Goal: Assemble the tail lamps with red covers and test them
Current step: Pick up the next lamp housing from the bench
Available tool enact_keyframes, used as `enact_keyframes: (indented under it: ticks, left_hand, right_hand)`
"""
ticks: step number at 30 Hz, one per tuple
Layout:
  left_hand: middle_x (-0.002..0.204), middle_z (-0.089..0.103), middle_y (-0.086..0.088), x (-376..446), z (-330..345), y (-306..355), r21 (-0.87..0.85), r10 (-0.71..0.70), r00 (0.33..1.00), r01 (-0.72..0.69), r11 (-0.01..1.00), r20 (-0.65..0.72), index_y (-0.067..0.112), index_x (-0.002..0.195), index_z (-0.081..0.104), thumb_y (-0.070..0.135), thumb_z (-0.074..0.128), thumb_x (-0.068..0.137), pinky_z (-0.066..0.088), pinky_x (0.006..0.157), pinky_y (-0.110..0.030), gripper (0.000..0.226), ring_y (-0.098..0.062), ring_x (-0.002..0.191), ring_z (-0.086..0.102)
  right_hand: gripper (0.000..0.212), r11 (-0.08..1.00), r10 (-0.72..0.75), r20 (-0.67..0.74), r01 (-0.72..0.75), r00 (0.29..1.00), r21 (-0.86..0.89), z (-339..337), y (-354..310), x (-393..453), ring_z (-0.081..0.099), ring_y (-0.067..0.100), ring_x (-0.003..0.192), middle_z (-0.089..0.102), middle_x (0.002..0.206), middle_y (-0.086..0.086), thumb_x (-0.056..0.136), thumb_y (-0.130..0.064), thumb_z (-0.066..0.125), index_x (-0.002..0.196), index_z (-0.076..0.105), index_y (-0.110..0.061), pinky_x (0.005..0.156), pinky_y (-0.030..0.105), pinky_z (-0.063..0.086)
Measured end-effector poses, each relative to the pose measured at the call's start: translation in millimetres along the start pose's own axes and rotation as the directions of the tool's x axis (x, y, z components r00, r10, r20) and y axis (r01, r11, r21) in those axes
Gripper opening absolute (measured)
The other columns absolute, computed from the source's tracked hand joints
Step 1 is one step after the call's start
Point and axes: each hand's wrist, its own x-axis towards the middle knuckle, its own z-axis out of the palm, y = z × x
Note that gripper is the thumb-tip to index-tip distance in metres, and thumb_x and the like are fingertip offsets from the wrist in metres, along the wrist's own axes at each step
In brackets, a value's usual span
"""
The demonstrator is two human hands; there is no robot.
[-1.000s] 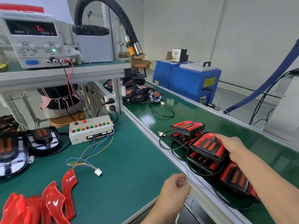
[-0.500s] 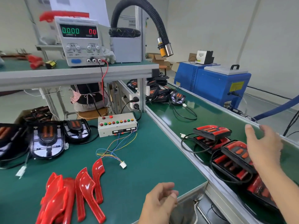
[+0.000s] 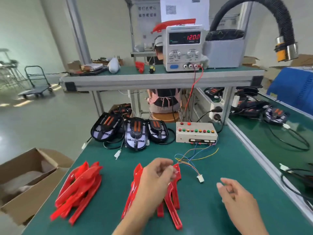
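Cardboard box (image 3: 25, 180), one, open, stands off the left edge of the green bench (image 3: 211, 209); its contents are too blurred to identify.

Red covers, two groups on the near bench. The left pile (image 3: 79, 189) holds several overlapping pieces (exact count cannot be told). The second pile (image 3: 171, 200) lies just right of it, partly hidden beneath the left hand; at least three pieces show.

Tail lamps (image 3: 135, 133), three, black-housed with orange strips, sit in a row at the far left of the bench, touching or overlapping one another, their leads and white plugs trailing toward the near side. More lamps lie in a box behind them and on the conveyor (image 3: 279, 150) to the right; number uncertain.

Left hand (image 3: 157, 177) hovers over the second pile of covers, fingers loosely curled; no object is seen in its grasp, though motion blur limits certainty.

Test box (image 3: 196, 133), one, with two buttons above a row of nine, stands right of the lamps. Coloured wires run from it to one white connector (image 3: 200, 178) lying on the bench between the hands.

Power supply (image 3: 184, 48), one, on the upper shelf, reads 12.00.

Right hand (image 3: 237, 195) is held above the bench, near the connector but apart from it, fingers relaxed and holding nothing.
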Motion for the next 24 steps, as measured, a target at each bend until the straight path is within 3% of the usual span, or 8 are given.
enact_keyframes:
  ticks: [3,5,8,11,15,17,21,24]
  left_hand:
    - [0.082,0.075,-0.001,43,-37,-9,0.122,-0.023,0.979,0.049,0.991,-0.205,0.022,0.096,0.068,0.017,0.064,0.094,0.058,0.079,-0.035,0.007,-0.017,0.083,0.073]
    - [0.09,0.071,0.0,73,-59,-19,0.229,-0.021,0.942,0.103,0.968,-0.335,0.02,0.096,0.065,0.024,0.063,0.093,0.055,0.083,-0.039,0.005,-0.022,0.093,0.069]
    - [0.12,0.059,-0.015,118,-84,-36,0.416,0.009,0.89,0.204,0.886,-0.455,0.007,0.115,0.059,0.028,0.062,0.093,0.044,0.097,-0.043,0.03,-0.037,0.117,0.054]
    - [0.143,0.043,-0.019,151,-99,-43,0.516,-0.011,0.883,0.284,0.808,-0.468,0.002,0.14,0.043,0.033,0.059,0.096,0.028,0.112,-0.045,0.056,-0.038,0.135,0.035]
    - [0.142,0.049,-0.021,181,-104,-52,0.564,-0.114,0.901,0.356,0.745,-0.418,0.005,0.141,0.039,0.039,0.052,0.1,0.039,0.103,-0.045,0.055,-0.039,0.13,0.046]
    - [0.136,0.055,-0.019,190,-104,-57,0.584,-0.153,0.895,0.394,0.71,-0.418,0.007,0.134,0.042,0.041,0.051,0.099,0.042,0.098,-0.045,0.05,-0.039,0.125,0.051]
    - [0.128,0.06,-0.021,199,-107,-66,0.593,-0.139,0.895,0.391,0.704,-0.424,0.005,0.125,0.048,0.032,0.053,0.099,0.042,0.089,-0.042,0.038,-0.041,0.118,0.055]
    - [0.124,0.06,-0.022,201,-109,-66,0.565,-0.172,0.878,0.426,0.707,-0.446,0.005,0.118,0.051,0.019,0.047,0.099,0.041,0.083,-0.039,0.025,-0.041,0.11,0.056]
  right_hand:
    - [0.005,0.997,0.053,-0.003,-0.053,0.999,-0.058,20,4,7,0.067,0.017,0.081,0.07,0.077,-0.009,0.091,-0.029,0.072,0.096,0.072,-0.028,0.08,0.034,0.042]
    - [0.003,0.996,0.048,-0.042,-0.051,0.998,-0.075,26,6,9,0.067,0.017,0.08,0.072,0.075,-0.009,0.091,-0.026,0.072,0.089,0.073,-0.029,0.078,0.034,0.041]
    - [0.019,0.998,0.032,-0.107,-0.039,0.994,-0.056,26,8,12,0.069,0.022,0.077,0.073,0.071,-0.006,0.09,-0.021,0.074,0.077,0.069,-0.033,0.076,0.033,0.04]
    - [0.021,0.997,0.018,-0.107,-0.025,0.994,-0.068,28,6,15,0.069,0.024,0.078,0.073,0.068,-0.003,0.09,-0.019,0.074,0.074,0.07,-0.031,0.076,0.033,0.041]
    - [0.022,0.997,-0.01,-0.163,-0.003,0.987,-0.079,31,3,17,0.068,0.024,0.072,0.07,0.057,-0.002,0.087,-0.014,0.076,0.069,0.071,-0.025,0.066,0.029,0.041]
    - [0.027,0.996,-0.034,-0.195,0.018,0.98,-0.083,32,2,16,0.067,0.023,0.067,0.068,0.053,-0.001,0.086,-0.011,0.078,0.065,0.069,-0.026,0.062,0.012,0.04]
    - [0.029,0.996,-0.043,-0.199,0.026,0.979,-0.088,32,1,16,0.058,0.016,0.054,0.065,0.049,-0.005,0.084,-0.009,0.079,0.061,0.069,-0.024,0.062,0.002,0.04]
    - [0.028,0.996,-0.039,-0.183,0.024,0.982,-0.083,32,1,14,0.06,-0.001,0.07,0.059,0.044,-0.013,0.083,-0.009,0.08,0.061,0.07,-0.024,0.063,-0.002,0.038]
